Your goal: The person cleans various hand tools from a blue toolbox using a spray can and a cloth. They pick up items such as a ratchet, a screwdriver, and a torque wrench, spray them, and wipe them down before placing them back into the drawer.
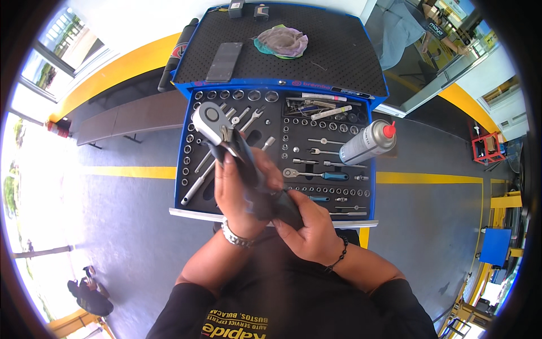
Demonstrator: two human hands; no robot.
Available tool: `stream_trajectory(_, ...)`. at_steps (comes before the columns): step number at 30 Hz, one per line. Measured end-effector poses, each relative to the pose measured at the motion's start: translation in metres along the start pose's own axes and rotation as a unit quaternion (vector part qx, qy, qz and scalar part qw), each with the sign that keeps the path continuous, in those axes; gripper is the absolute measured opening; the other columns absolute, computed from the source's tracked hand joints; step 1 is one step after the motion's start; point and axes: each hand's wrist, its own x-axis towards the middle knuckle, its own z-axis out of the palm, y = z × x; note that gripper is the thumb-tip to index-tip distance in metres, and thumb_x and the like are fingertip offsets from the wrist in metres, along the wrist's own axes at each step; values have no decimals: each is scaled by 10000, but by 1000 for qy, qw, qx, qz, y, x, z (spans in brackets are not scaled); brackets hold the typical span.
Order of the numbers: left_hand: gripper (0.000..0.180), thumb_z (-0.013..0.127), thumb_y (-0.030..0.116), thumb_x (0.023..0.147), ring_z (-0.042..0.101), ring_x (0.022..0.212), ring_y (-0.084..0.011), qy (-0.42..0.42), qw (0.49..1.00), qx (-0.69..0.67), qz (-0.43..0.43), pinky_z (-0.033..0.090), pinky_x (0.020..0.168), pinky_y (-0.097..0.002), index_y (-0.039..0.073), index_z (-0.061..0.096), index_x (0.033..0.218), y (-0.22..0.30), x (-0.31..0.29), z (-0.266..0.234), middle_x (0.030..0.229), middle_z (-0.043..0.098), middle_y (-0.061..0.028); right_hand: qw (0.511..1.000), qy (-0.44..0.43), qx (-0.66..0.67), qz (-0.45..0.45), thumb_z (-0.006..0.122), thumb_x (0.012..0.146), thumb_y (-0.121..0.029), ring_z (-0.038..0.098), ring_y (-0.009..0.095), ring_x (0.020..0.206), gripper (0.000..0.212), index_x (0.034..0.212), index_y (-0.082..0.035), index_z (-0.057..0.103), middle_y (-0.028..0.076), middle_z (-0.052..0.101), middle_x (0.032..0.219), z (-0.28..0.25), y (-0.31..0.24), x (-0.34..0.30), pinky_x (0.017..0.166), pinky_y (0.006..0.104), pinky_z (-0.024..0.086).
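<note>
Both of my hands hold a large ratchet (212, 120) above an open tool drawer, its round silver head pointing up and left. My left hand (243, 198) is wrapped around it below the head. Lower down, my right hand (310, 226) is closed on the dark lower end. The dark part (288, 210) between my hands is blurred; whether it is all handle or partly a cloth, I cannot tell. Beneath lie sockets, extension bars (197, 183) and a smaller blue-handled ratchet (316, 174) in a black foam tray (271, 169).
A grey spray can (367, 144) with a red cap stands over the drawer's right side. On the blue cabinet's black top (333, 51) are a crumpled cloth (281, 42) and a dark phone (224, 62). A bench (130, 121) is at left. Other people (90, 296) are at lower left and upper right.
</note>
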Motion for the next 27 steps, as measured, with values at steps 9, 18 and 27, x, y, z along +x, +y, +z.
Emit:
stream_trajectory(9, 578, 603, 228, 944, 629, 1032, -300, -85, 980, 178, -36, 478, 966, -450, 59, 332, 1426, -32, -28, -5, 1112, 600, -165, 986, 4, 147, 72, 662, 908, -242, 664, 406, 984, 545, 1310, 48, 436, 241, 642, 1097, -17, 9, 12, 837, 395, 525)
stream_trajectory(18, 650, 580, 25, 926, 568, 1087, -170, -87, 972, 208, -65, 470, 942, -321, 44, 282, 1504, -58, 4, -66, 1248, 565, -74, 987, 145, 51, 50, 587, 955, -404, 625, 419, 1060, 626, 1307, 77, 397, 284, 600, 1143, 10, 50, -1, 936, 437, 490)
stream_trajectory(27, 377, 656, 241, 922, 638, 731, -240, -346, 708, 572, 227, 510, 717, -343, -30, 580, 1173, -8, 2, -46, 848, 649, -119, 927, 182, 301, -130, 715, 912, -254, 621, 215, 933, 524, 1307, -8, 473, 109, 600, 982, -61, -26, 39, 869, 386, 495)
